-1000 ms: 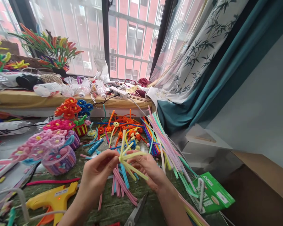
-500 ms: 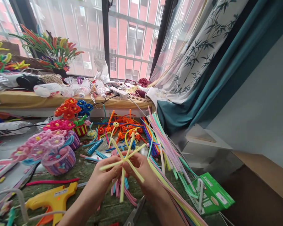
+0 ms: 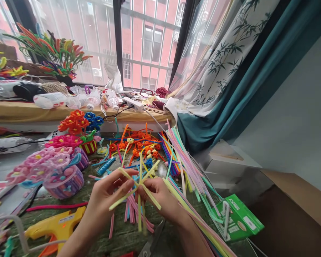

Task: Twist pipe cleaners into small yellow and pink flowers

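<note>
Pale yellow pipe-cleaner star [image 3: 140,183] is at the clock's centre, pinched near its hub by the fingertips of the person's left hand [image 3: 108,194] and right hand [image 3: 160,196], above a worn dark-green tabletop [image 3: 123,241]. At eight o'clock, a yellow glue gun [image 3: 60,223], label illegible; at four, a green box [image 3: 244,217], print too small to read; at twelve, a barred window [image 3: 136,46]; at one, a bamboo-print curtain [image 3: 219,67].

- Window [image 3: 152,46]: 12 o'clock, bars outside.
- Curtain [image 3: 259,78]: 2 o'clock.
- Cardboard box [image 3: 307,192]: 4 o'clock.
- Green box [image 3: 242,219]: between 4 and 5 o'clock.
- Plastic bottle [image 3: 48,100]: between 9 and 10 o'clock, on its side.
- Power strip [image 3: 133,104]: between 10 and 11 o'clock, plugs inserted.
</note>
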Motion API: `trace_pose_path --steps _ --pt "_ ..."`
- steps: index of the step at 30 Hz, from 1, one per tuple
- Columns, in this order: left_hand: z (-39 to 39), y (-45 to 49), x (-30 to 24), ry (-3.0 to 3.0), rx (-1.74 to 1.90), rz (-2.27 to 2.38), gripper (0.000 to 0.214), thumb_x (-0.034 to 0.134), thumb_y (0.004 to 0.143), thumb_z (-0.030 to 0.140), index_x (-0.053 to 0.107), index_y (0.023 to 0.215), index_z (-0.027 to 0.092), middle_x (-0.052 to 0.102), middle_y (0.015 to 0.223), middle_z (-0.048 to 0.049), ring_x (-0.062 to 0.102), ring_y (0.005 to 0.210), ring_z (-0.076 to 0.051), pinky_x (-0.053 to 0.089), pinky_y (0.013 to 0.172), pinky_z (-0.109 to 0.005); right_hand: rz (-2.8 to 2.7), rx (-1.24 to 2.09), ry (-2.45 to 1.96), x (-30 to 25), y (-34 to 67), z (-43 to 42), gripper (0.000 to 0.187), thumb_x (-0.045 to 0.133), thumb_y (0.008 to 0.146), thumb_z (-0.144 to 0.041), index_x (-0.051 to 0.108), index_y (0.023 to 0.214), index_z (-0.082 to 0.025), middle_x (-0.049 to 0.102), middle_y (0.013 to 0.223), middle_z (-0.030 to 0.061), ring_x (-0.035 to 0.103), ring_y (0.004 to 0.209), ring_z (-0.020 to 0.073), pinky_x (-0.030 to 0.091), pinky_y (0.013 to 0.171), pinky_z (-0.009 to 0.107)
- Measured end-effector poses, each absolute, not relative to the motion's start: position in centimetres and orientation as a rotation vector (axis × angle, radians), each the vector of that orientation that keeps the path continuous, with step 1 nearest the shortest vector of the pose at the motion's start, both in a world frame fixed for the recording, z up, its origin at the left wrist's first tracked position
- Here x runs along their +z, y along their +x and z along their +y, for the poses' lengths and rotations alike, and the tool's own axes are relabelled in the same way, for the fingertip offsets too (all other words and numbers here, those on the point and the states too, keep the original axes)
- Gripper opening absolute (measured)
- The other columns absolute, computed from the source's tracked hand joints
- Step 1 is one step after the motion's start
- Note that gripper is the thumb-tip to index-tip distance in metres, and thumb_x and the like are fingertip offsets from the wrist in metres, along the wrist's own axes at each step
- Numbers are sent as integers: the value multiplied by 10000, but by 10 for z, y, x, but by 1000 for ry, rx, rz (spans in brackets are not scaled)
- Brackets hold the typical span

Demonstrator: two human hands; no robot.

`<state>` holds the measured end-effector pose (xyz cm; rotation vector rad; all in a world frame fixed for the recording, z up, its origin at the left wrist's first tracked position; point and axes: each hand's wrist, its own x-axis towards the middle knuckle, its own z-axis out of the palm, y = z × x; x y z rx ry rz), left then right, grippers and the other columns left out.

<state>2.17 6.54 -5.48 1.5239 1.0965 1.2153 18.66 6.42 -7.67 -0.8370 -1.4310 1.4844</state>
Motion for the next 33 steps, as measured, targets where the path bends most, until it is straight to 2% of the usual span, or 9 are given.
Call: trace_pose_path --steps 3,6,8,13,16,19,23,27,33 --pt "63 23 -54 1451 1263 1093 223 719 726 394 740 782 180 715 726 -31 650 675 -187 511 595 -219 -1417 1410 -867 -78 184 64 471 637 775 -581 638 712 -114 497 619 -18 430 552 90 328 508 206" --pt "63 23 -54 1482 1300 1135 186 729 719 366 748 743 182 736 750 -43 665 738 -214 521 674 -244 -1307 1179 -977 -80 183 66 398 763 691 -486 643 841 -137 518 671 -29 445 584 95 345 531 203" --pt "63 22 -56 1523 1327 1165 151 728 723 344 751 725 195 743 751 -38 670 754 -219 518 712 -252 -1253 1100 -1023 -81 183 68 373 793 666 -449 658 837 -146 557 662 -24 488 597 108 380 555 210" --pt "64 23 -59 1632 1379 1146 85 722 722 289 770 739 221 741 704 -12 666 682 -198 509 657 -237 -1158 1252 -1008 -76 183 66 368 796 647 -471 724 780 -136 719 767 67 667 743 218 516 705 301" --pt "62 24 -57 1629 1399 1135 89 704 735 259 776 781 233 736 699 -2 668 683 -194 505 658 -237 -1094 1382 -926 -72 183 64 379 796 657 -459 746 839 -130 735 748 69 692 734 222 538 722 317" --pt "58 26 -53 1604 1379 1160 91 695 742 276 767 770 228 719 666 2 651 641 -188 494 631 -243 -1006 1496 -843 -70 182 62 372 827 630 -408 748 857 -125 730 712 61 684 668 188 541 685 295" --pt "53 29 -50 1602 1482 1277 86 721 714 303 742 712 220 712 684 4 611 625 -173 468 621 -243 -948 1573 -803 -71 181 60 308 856 592 -359 727 724 -113 688 590 41 637 543 143 506 557 240" --pt "50 31 -48 1575 1641 1336 73 746 692 279 696 678 226 681 685 27 580 633 -154 457 633 -230 -956 1603 -795 -70 180 59 282 845 602 -345 711 666 -106 662 549 32 618 502 131 495 529 232" --pt "53 23 -49 1232 1879 1343 143 726 752 340 709 839 227 650 678 39 505 580 -114 413 530 -204 -884 1553 -867 -73 183 63 342 870 537 -360 705 682 -98 662 534 43 625 484 147 478 481 232"
